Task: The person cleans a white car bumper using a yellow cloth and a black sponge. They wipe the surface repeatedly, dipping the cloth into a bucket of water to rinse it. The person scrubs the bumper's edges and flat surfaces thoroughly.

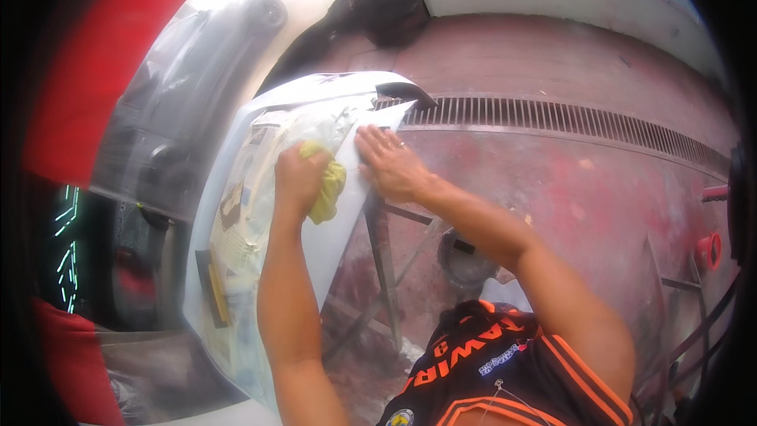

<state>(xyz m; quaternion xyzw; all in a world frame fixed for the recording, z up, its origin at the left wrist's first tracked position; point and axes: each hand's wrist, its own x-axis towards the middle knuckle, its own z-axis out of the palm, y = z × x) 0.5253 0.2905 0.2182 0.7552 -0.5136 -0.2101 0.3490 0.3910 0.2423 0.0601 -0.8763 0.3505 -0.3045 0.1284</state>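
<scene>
My left hand [297,174] is closed around a crumpled yellow-green cloth [329,192], over the near strip of a white car body panel [331,242]. My right hand [387,160] lies flat near the panel's pointed end, its fingers stretched out and holding nothing. Masking paper and film [236,189] cover much of the panel's middle. A dark and yellow block [213,289], perhaps a sanding block, rests on its left side. The hands hide parts of the panel, and I cannot tell whether the cloth touches the surface.
Metal stand legs [381,272] rise beneath the panel. A dark round container [464,257] is on the red-stained floor [568,189]. A floor grate [532,118] runs beyond. A car [195,83] appears hazy behind clear sheeting, beside a red curtain [77,106]. A red ring-shaped object [709,251] is at right.
</scene>
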